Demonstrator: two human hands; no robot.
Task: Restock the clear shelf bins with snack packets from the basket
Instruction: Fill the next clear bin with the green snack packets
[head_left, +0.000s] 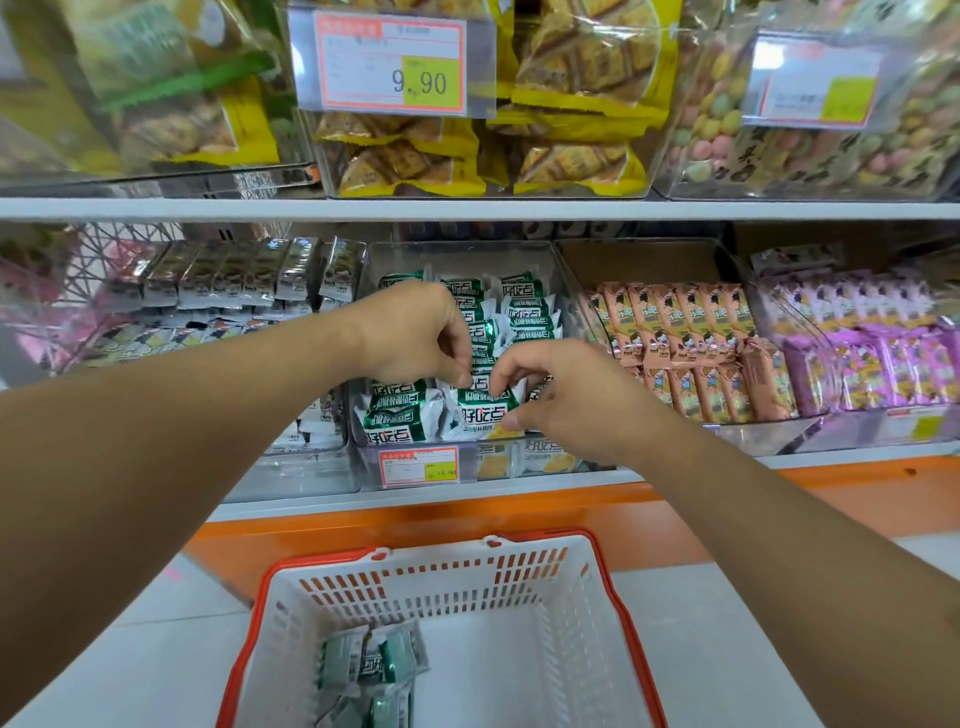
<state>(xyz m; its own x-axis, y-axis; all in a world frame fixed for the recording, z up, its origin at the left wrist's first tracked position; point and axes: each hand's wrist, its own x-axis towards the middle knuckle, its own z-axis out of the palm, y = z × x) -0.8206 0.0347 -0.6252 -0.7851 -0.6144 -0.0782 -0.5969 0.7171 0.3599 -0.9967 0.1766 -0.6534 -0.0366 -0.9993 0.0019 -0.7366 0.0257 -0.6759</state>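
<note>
Both arms reach up-frame into the clear plastic shelf bin (566, 270). The left hand (415, 332) and right hand (566, 395) together pinch one green-and-white foil snack packet (485, 408).

both hands, left hand (415, 332) and right hand (558, 387), pinch a green packet (485, 402) in the clear bin (566, 270) above the basket (571, 613).
</note>
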